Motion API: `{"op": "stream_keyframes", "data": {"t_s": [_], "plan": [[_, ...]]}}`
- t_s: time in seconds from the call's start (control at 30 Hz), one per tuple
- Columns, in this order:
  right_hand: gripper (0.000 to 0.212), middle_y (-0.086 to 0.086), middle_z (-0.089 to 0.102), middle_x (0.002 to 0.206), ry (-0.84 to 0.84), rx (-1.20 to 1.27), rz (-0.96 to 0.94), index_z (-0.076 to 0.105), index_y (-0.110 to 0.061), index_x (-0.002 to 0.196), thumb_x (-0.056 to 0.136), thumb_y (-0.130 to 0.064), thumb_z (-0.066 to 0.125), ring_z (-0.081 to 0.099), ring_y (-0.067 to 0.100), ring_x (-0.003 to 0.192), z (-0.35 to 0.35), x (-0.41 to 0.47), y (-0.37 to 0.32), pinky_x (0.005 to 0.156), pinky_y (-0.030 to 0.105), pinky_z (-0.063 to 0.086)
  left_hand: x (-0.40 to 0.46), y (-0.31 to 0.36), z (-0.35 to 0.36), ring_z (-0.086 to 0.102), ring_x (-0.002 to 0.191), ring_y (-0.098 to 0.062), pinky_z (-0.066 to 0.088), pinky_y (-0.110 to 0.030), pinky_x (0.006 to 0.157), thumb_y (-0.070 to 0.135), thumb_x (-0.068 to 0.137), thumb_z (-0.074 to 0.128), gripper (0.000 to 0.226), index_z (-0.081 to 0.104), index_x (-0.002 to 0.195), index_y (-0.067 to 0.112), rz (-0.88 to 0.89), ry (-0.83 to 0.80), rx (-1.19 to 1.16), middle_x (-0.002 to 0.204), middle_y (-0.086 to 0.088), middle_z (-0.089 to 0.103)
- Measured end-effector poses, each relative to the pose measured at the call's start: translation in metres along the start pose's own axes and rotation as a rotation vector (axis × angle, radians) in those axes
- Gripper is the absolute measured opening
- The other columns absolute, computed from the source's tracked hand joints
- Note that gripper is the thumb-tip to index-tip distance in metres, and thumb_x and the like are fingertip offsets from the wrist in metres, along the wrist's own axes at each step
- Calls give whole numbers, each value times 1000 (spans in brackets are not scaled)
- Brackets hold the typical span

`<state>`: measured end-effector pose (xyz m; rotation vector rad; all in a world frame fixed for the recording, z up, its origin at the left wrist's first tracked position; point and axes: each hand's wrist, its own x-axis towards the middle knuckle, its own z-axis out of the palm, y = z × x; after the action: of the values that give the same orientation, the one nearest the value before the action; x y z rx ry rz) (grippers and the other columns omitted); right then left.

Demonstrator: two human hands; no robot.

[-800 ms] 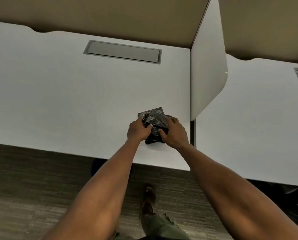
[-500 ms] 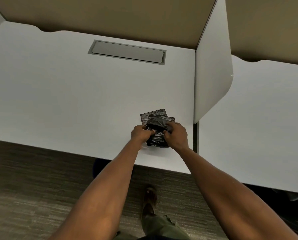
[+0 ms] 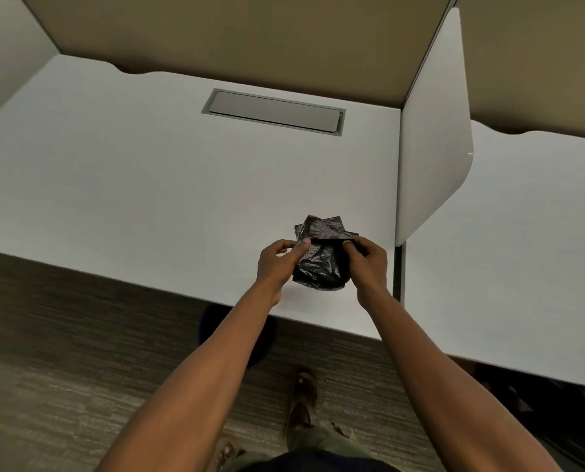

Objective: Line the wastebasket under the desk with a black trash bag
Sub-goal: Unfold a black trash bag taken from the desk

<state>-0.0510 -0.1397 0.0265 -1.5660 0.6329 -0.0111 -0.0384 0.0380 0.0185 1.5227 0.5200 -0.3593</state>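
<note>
A folded black trash bag [image 3: 320,267] hangs between both hands just above the white desk [image 3: 148,185], near its front right corner. My left hand [image 3: 275,265] pinches the bag's upper left edge. My right hand [image 3: 369,264] pinches its upper right edge. More folded black bags [image 3: 323,227] lie in a small stack on the desk right behind it. A dark round wastebasket [image 3: 213,327] shows partly under the desk's front edge, mostly hidden by my left forearm and the desktop.
A white divider panel [image 3: 430,141] stands at the desk's right side, with a second white desk [image 3: 522,250] beyond it. A grey cable hatch [image 3: 274,111] sits in the desk's back. Tan partition walls close the rear. My sandalled foot [image 3: 304,400] rests on the carpet.
Both hands have lifted one bag off the stack and drawn it toward me, and its lower part now hangs loose. The view has shifted, so the desk sits further right.
</note>
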Motion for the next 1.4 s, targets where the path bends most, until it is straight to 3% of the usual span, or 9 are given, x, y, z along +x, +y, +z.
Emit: {"op": "stream_keyframes", "data": {"t_s": [0.13, 0.2, 0.43, 0.57, 0.73, 0.87, 1.07, 1.23, 1.4], "plan": [[17, -1, 80, 95, -49, 206, 7, 80, -12, 100, 93, -7, 66, 75, 13, 89, 8, -27, -10, 68, 19, 57, -21, 10, -22, 67, 76, -16, 56, -29, 62, 20, 82, 84, 18, 66, 81, 18, 21, -41, -91, 90, -2, 69], [17, 2, 80, 95, -54, 232, -15, 79, -10, 100, 94, -6, 64, 75, 10, 84, 11, -39, -17, 67, 19, 57, -32, 14, -36, 66, 78, -18, 56, -29, 65, 15, 80, 84, 23, 61, 83, 18, 81, -28, -44, 92, -5, 66], [24, -1, 80, 96, -111, 156, -225, 81, -30, 91, 95, -12, 65, 75, 13, 92, 19, -80, -36, 75, 24, 59, -85, 24, -97, 69, 78, -14, 61, -33, 70, 43, 64, 94, 58, 58, 109, 35, 357, 29, 217, 95, -4, 67], [20, -1, 81, 98, -165, 110, -304, 81, -28, 97, 95, -13, 67, 75, 19, 98, 30, -105, -42, 82, 32, 61, -110, 30, -141, 59, 67, -4, 55, -26, 68, 41, 64, 94, 50, 72, 108, 35, 411, -26, 324, 84, 0, 62], [19, 1, 80, 100, -154, -74, -409, 80, -15, 106, 94, -13, 66, 74, 15, 97, 45, -136, -45, 87, 36, 61, -139, 30, -202, 62, 74, -15, 57, -36, 77, 53, 59, 91, 54, 75, 106, 33, 432, -68, 383, 83, -1, 66], [23, -3, 74, 105, -39, -379, -676, 80, -23, 105, 91, -13, 65, 67, 2, 92, 54, -163, -41, 82, 25, 56, -151, 25, -244, 62, 73, -6, 52, -26, 72, 29, 72, 92, 38, 76, 106, 31, 533, 33, 631, 86, 8, 67], [26, 1, 78, 85, -346, -15, -215, 79, -26, 89, 96, -9, 61, 72, 17, 79, 84, -202, -29, 60, 30, 59, -168, 10, -302, 65, 95, -8, 49, -23, 86, 18, 80, 84, 23, 77, 99, 30, 589, 118, 739, 103, 5, 70], [24, 3, 81, 87, -371, -110, -114, 80, -18, 88, 95, -7, 60, 77, 21, 84, 98, -227, -12, 71, 35, 62, -174, -14, -350, 69, 82, 7, 51, -12, 76, 14, 83, 82, 34, 74, 83, 46, 506, 202, 652, 82, 28, 72], [22, 3, 78, 94, -81, -249, -175, 78, -17, 94, 91, -16, 57, 72, 20, 91, 113, -249, 9, 84, 39, 59, -175, -44, -384, 70, 78, -14, 56, -25, 73, -1, 84, 74, 27, 82, 95, 23, 471, 574, 482, 94, -1, 77]]}}
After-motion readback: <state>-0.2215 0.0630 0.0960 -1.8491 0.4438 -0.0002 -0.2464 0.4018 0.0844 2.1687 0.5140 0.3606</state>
